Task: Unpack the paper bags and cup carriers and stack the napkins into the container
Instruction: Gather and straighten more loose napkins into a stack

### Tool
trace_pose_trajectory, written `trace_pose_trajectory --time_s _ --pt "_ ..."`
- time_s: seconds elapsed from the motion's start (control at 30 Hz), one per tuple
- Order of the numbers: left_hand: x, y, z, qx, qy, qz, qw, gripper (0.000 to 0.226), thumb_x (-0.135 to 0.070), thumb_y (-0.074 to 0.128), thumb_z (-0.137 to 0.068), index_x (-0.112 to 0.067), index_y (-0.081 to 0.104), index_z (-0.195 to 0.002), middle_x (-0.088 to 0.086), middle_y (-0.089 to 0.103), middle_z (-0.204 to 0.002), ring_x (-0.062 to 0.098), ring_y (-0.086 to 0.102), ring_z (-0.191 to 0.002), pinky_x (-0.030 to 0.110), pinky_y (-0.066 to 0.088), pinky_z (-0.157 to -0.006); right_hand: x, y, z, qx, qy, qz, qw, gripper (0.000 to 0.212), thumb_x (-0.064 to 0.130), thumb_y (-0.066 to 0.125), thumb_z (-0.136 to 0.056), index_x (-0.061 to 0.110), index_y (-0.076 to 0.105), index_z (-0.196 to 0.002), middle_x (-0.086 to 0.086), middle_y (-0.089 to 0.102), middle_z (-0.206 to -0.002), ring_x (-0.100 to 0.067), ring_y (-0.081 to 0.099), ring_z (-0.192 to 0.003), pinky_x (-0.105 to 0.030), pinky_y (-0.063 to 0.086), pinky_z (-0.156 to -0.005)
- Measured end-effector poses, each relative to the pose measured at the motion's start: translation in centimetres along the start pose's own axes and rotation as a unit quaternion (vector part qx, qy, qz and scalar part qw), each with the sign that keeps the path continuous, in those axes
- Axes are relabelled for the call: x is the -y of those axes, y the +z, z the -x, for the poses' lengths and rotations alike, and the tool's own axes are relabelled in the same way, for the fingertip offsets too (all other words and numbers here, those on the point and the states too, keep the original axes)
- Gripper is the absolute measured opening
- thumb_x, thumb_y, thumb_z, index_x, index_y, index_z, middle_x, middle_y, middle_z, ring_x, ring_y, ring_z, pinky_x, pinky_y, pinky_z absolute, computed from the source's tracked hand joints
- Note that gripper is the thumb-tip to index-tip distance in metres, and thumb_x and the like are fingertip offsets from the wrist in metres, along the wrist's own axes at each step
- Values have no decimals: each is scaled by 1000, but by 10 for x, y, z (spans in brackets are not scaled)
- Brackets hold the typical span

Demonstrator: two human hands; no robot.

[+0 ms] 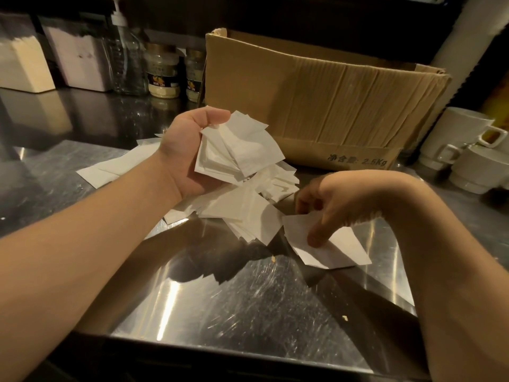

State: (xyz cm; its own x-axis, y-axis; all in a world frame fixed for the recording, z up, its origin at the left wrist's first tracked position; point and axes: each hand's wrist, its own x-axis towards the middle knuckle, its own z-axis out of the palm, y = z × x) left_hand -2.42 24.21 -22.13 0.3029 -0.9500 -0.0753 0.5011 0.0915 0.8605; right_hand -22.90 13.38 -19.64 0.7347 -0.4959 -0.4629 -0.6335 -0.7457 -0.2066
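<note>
My left hand is raised above the steel counter and grips a fanned bunch of white napkins. Below it a loose pile of white napkins lies spread across the counter. My right hand reaches down at the right of the pile and pinches a single napkin that lies on the counter. An open brown cardboard box stands just behind the pile.
The steel counter stretches toward me. White cups are stacked at the right. Jars, a pump bottle and white containers line the back left. More flat napkins lie left of my left wrist.
</note>
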Motion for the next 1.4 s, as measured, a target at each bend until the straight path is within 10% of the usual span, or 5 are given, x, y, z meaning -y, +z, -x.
trace_pose_trajectory --time_s 0.5,0.7,0.9,1.13,1.4 --pt "-2 -7 -1 16 -10 1 1000 71 -11 57 -69 -14 57 -140 16 62 -125 43 60 -127 56 48 -107 -4 -7 5 -109 -212 -371 898 17 17 76 -79 18 74 -96 -2 78 -100 -20 76 -95 -29 61 -76" --pt "2 -3 -2 45 -25 -10 999 56 -13 56 -72 -11 63 -127 15 68 -115 38 65 -108 52 47 -104 3 1 -8 -274 -216 -463 815 2 10 68 -90 12 68 -89 -8 71 -92 -20 70 -88 -33 60 -77" --pt "4 4 2 49 -35 -50 997 34 -13 57 -70 -8 64 -103 12 69 -88 30 69 -82 42 54 -83 15 10 -21 -347 -155 -376 845 10 19 79 -86 23 72 -92 5 72 -93 -18 69 -89 -37 64 -80" --pt "1 3 1 54 -14 -35 998 44 -13 53 -76 -10 65 -119 12 74 -100 32 72 -90 45 56 -89 13 5 -16 -314 -107 -421 844 9 18 73 -92 21 72 -101 1 76 -98 -18 73 -91 -34 62 -78" --pt "4 2 2 45 14 -47 998 29 -12 52 -67 -10 71 -89 9 71 -77 26 71 -67 37 58 -66 21 9 -21 -192 -96 -682 699 19 14 75 -87 4 71 -102 -7 78 -90 -29 77 -87 -40 63 -64"
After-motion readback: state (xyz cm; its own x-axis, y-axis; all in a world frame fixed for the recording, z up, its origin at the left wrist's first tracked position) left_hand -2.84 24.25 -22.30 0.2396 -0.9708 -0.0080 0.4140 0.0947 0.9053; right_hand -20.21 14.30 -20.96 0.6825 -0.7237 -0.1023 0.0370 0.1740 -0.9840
